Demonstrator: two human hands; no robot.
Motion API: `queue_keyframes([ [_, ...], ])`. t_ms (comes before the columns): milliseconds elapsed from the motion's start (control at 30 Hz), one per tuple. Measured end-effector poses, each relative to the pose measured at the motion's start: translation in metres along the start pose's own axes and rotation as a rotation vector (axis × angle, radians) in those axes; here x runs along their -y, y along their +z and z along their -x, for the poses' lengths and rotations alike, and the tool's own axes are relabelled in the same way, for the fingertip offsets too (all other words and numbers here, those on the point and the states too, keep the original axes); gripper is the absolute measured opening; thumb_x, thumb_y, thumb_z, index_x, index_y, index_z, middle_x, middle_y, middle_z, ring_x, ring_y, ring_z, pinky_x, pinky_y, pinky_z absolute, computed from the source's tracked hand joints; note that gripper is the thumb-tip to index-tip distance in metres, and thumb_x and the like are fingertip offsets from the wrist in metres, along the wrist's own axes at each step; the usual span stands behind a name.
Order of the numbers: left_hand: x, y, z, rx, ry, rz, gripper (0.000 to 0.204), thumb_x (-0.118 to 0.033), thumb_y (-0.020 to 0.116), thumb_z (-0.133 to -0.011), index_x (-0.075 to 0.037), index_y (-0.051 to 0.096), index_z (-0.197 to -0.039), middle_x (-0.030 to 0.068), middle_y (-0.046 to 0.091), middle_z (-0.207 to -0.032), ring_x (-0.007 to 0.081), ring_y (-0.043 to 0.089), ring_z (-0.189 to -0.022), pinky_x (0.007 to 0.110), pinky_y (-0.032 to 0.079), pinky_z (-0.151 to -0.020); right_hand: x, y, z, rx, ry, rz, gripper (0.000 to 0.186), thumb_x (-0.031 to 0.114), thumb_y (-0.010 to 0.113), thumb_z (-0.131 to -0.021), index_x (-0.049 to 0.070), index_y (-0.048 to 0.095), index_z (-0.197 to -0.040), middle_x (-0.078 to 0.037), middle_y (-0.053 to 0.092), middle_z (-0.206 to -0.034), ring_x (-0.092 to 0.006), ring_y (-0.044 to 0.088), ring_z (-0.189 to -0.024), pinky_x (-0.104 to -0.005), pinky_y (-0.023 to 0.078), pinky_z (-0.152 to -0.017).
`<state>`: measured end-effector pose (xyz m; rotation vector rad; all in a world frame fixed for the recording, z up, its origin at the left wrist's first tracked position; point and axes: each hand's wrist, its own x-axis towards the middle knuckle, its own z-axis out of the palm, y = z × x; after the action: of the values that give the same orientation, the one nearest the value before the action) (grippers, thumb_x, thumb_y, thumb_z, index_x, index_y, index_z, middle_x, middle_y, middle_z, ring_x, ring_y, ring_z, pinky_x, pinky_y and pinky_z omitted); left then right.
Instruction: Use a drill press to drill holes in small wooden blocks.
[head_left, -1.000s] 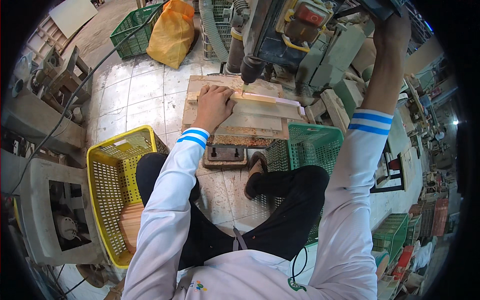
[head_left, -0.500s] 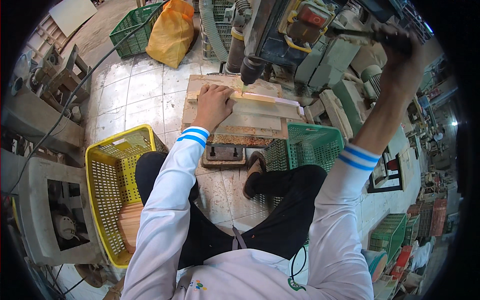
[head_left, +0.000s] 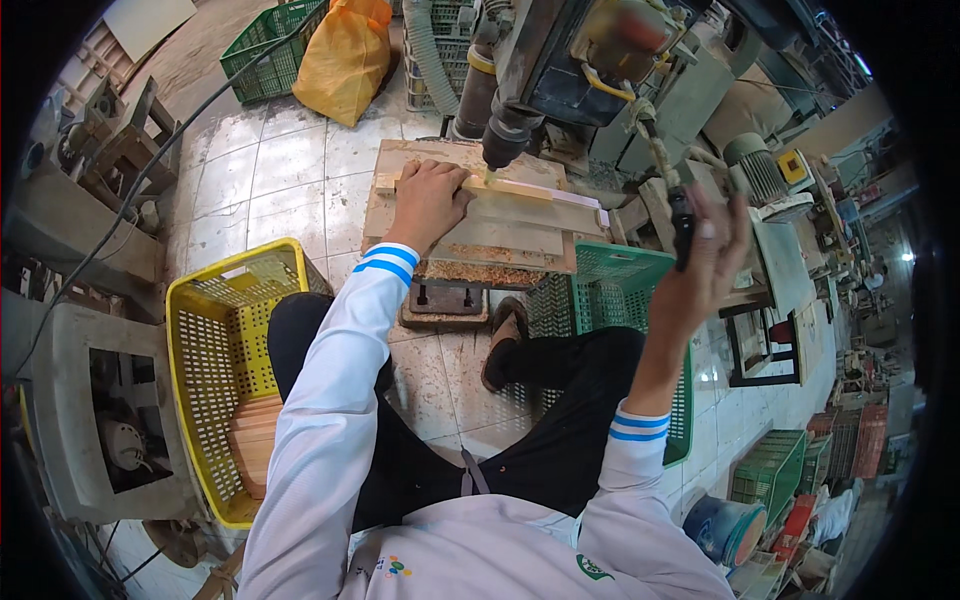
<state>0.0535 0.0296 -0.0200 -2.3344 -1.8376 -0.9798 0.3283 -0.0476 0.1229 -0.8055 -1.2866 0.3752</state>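
My left hand [head_left: 428, 207] presses on a narrow wooden strip [head_left: 530, 190] lying across a flat board, its fingers closed over the strip's left part. Just right of those fingers, the drill chuck [head_left: 503, 142] points down with a drill bit [head_left: 489, 176] at the strip; whether the tip is in the wood I cannot tell. My right hand [head_left: 708, 255] is at the black handle [head_left: 682, 225] of the drill press's feed lever. Its fingers are blurred but look stretched upward beside the handle rather than wrapped round it.
A yellow crate [head_left: 240, 270] holding wooden pieces [head_left: 257, 440] stands left of my legs. A green crate [head_left: 610, 262] is right of the drill table. Sawdust lies on the board's front edge [head_left: 490, 272]. An orange sack [head_left: 345, 65] and machinery stand farther off.
My right hand has come down and inward from the upper right, and the lever's handle has swung down with it. The left hand stays on the strip.
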Motion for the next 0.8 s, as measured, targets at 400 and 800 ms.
queue_keyframes([
  [400, -0.001, -0.002, 0.000, 0.007, 0.003, 0.041, 0.029, -0.023, 0.068, -0.086, -0.010, 0.072, -0.112, 0.0064, 0.070, -0.114, 0.0249, 0.060, -0.112, 0.042, 0.038, -0.104, -0.096, 0.005, 0.030, -0.008, -0.284, 0.132, 0.042, 0.018, 0.035, -0.109, -0.008, 0.049, -0.139, -0.023, 0.061, -0.130, -0.0297, 0.062, -0.118, -0.0403, 0.046, -0.104],
  [800, 0.000, -0.001, -0.001, 0.018, -0.008, 0.017, 0.029, -0.023, 0.069, -0.085, -0.010, 0.072, -0.111, 0.0081, 0.071, -0.112, 0.0260, 0.061, -0.112, 0.042, 0.038, -0.104, -0.045, 0.020, 0.024, -0.118, -0.071, -0.073, 0.052, 0.035, 0.035, -0.109, -0.003, 0.044, -0.143, -0.021, 0.057, -0.134, -0.0283, 0.056, -0.126, -0.0417, 0.042, -0.109],
])
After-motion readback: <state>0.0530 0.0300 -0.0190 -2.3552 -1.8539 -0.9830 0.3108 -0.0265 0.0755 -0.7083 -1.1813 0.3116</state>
